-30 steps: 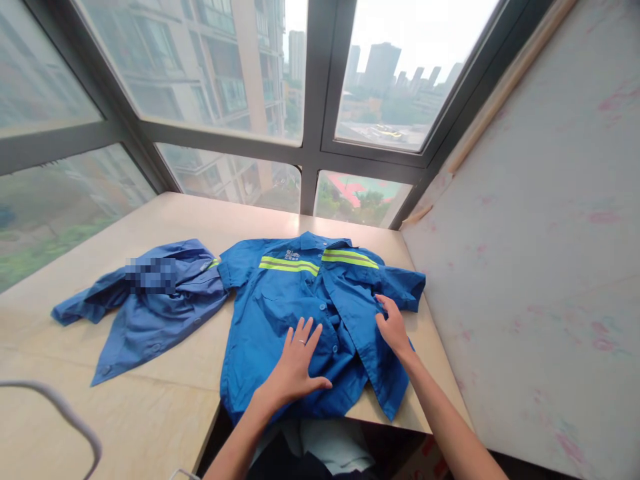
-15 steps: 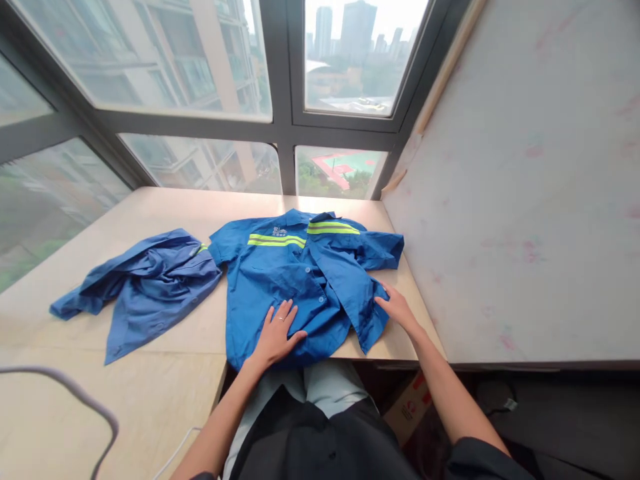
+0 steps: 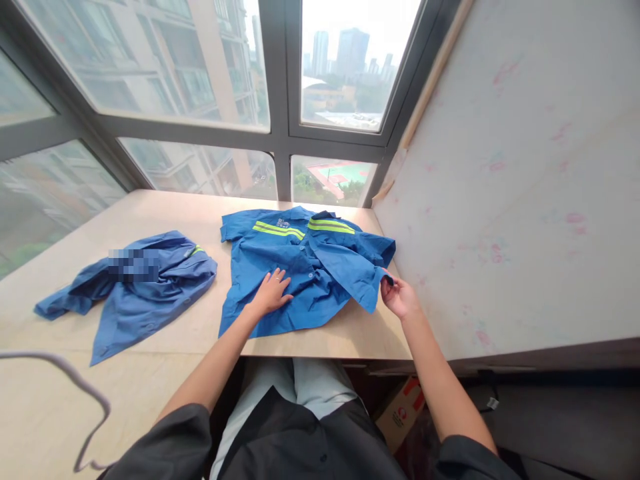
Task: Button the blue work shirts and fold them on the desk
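A blue short-sleeved work shirt (image 3: 280, 267) with yellow-green reflective stripes lies front up on the wooden surface, its collar toward the window. My left hand (image 3: 273, 291) rests on the shirt's lower front with the fingers spread. At the right, my right hand (image 3: 400, 298) grips the edge of the shirt's right front panel, which is pulled out to the side and partly lifted. The fingertips there are partly covered by cloth. A second blue garment (image 3: 165, 293) with a bit of reflective stripe lies crumpled to the left, apart from both hands.
The pale wooden surface (image 3: 320, 343) ends at a front edge just before my legs. Windows (image 3: 280, 140) stand behind it and a patterned wall (image 3: 525, 200) rises at the right. A grey cable (image 3: 95, 393) curves at lower left; a cardboard box (image 3: 400, 413) sits below.
The shirt has shifted away from the front edge. My right hand has closed on the right panel's edge and raised it; my left hand has moved slightly forward with the cloth.
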`<state>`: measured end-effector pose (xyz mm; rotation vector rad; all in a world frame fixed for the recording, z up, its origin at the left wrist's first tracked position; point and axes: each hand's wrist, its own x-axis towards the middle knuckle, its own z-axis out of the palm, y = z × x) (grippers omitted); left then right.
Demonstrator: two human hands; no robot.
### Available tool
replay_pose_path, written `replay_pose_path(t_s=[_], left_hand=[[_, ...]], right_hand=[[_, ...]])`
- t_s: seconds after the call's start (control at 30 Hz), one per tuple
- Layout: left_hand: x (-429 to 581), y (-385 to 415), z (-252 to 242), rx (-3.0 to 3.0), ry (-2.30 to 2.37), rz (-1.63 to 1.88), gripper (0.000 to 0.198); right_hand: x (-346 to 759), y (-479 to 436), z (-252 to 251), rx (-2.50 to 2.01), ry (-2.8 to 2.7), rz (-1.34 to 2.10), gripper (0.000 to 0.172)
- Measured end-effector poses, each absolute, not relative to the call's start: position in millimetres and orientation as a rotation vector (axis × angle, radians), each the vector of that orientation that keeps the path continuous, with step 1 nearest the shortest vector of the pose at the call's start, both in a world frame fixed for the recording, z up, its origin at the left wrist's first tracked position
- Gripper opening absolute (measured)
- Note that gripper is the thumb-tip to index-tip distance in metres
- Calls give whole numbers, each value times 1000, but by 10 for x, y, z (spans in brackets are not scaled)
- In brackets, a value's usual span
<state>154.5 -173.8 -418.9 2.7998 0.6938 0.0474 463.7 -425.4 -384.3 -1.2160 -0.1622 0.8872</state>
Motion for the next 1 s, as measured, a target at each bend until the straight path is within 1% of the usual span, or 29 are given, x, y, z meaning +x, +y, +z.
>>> replay_pose_path(t_s=[0.1,0.17,0.23,0.3,0.4,0.43,0.5,0.6,0.67,0.73,0.77,0.87,1.0], left_hand=[[1537,-2161,-4140,2766,600,277,66],[1513,-2491,-4208,2750,442,289,70],[1478,-2756,-4340,2769,396,242,65],[1435,-2908,-4490,2789,408,234,49],[1353,-2947,-4620,2789,426,350,23],[1318,-2936,-4617,2778,424,409,21],[1230,-2921,-4535,2739,412,547,24],[1051,-2969,-4307,2665,363,704,25],[921,-3032,-4173,2647,332,652,23],[807,-3087,-4102,2657,271,456,23],[761,-3105,-4090,2652,231,339,22],[670,-3115,-4105,2566,200,115,20],[651,-3013,-4117,2476,337,193,28]], right_hand=[[4327,-4403,-3864,-1074,-169,931,36],[4093,-4449,-3889,-1052,-170,957,41],[3892,-4455,-3902,-1086,-171,967,42],[3760,-4443,-3895,-1129,-161,965,42],[3716,-4433,-3843,-1188,-148,937,38],[3735,-4438,-3819,-1208,-153,912,36],[3801,-4467,-3773,-1260,-187,820,32],[3901,-4549,-3727,-1409,-270,580,21],[3933,-4619,-3726,-1591,-338,406,21],[3925,-4686,-3757,-1829,-446,293,26],[3908,-4714,-3787,-1947,-521,272,27],[3823,-4774,-3915,-2259,-763,261,17],[3735,-4798,-4064,-2506,-948,69,18]])
